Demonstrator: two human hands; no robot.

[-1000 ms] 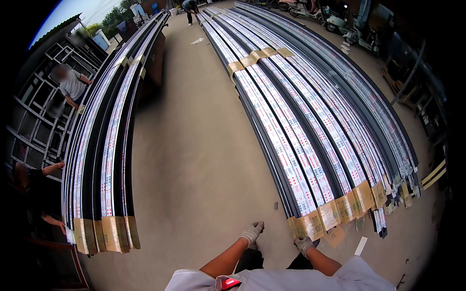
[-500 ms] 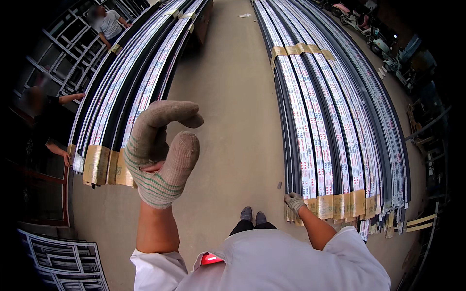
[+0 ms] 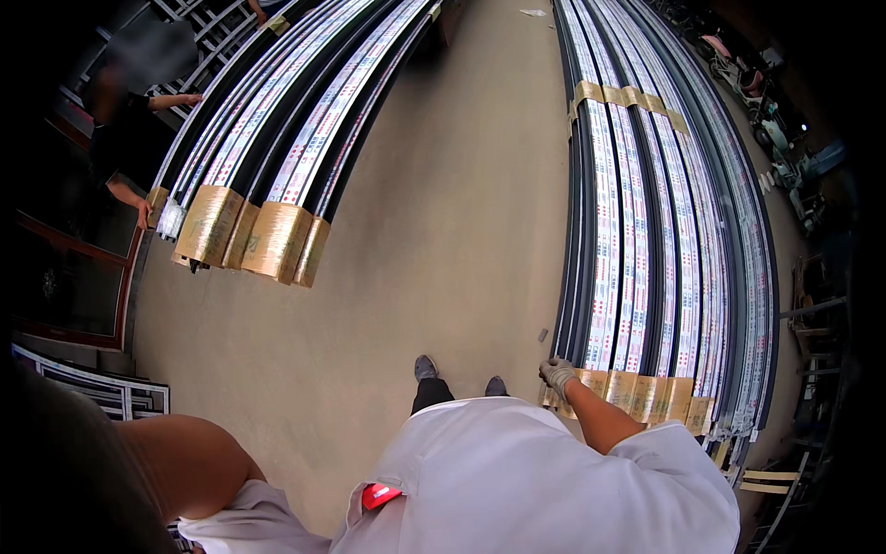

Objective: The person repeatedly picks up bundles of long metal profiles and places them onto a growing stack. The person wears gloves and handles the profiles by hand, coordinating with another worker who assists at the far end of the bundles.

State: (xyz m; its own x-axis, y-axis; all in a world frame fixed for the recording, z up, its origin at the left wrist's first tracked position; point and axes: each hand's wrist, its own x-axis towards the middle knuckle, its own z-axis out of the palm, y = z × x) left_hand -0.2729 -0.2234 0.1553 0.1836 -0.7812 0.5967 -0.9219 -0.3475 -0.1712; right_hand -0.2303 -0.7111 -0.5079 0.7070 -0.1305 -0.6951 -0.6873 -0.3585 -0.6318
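Note:
My right hand point(image 3: 556, 374), in a grey work glove, is curled over the near end of the leftmost long profile point(image 3: 580, 277) in the right-hand bundle. That bundle of long printed-film-wrapped metal profiles point(image 3: 683, 258) lies on the floor, its near ends wrapped in brown tape point(image 3: 646, 395). A second tape band point(image 3: 628, 96) crosses it farther off. My left arm point(image 3: 185, 462) is lifted at the lower left, and its hand is out of the picture. My shoes point(image 3: 425, 367) stand beside the bundle's end.
A second bundle of profiles point(image 3: 277, 120) with brown-taped ends point(image 3: 245, 238) lies at the left. Another person point(image 3: 125, 138) stands beside it with a hand on it. Metal frames point(image 3: 92, 392) lean at the lower left. Bare concrete floor point(image 3: 443, 203) runs between the bundles. Parked scooters point(image 3: 738, 65) stand upper right.
My left hand rose close in front of the camera and has now gone out of the picture. My right hand has stayed on the end of the right bundle.

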